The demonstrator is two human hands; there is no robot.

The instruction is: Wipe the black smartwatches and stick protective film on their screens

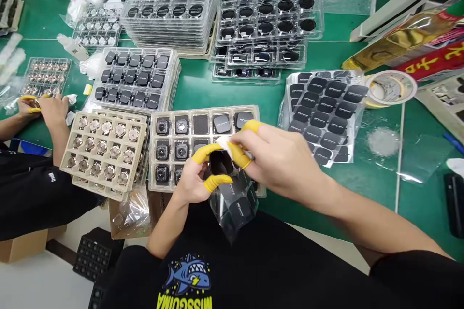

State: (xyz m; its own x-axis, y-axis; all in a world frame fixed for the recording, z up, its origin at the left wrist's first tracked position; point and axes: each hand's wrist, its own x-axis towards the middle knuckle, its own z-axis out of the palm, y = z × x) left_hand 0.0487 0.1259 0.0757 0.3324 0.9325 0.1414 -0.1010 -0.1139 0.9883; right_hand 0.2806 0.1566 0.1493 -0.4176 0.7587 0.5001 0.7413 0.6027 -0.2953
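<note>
Between the yellow-cotted thumb and finger of my left hand (194, 178) is a black square smartwatch (220, 163), its dark screen facing up. My right hand (279, 154), also in yellow finger cots, pinches a white wipe (225, 144) at the watch's upper edge. Beneath both hands lies a beige compartment tray (205, 109) with watch cases lying back up and several black square covers. A sheet of black printed stickers (239, 207) in clear film hangs over the tray's front edge, partly hidden by my left hand.
Left of the tray are stacked trays of round watches (101, 147) and a stack of black square pieces (134, 77). Tall stacks of round lenses (168, 5) stand behind. Sticker sheets (322, 111) and a tape roll (391, 88) lie right. A co-worker's hands (52, 106) work at far left.
</note>
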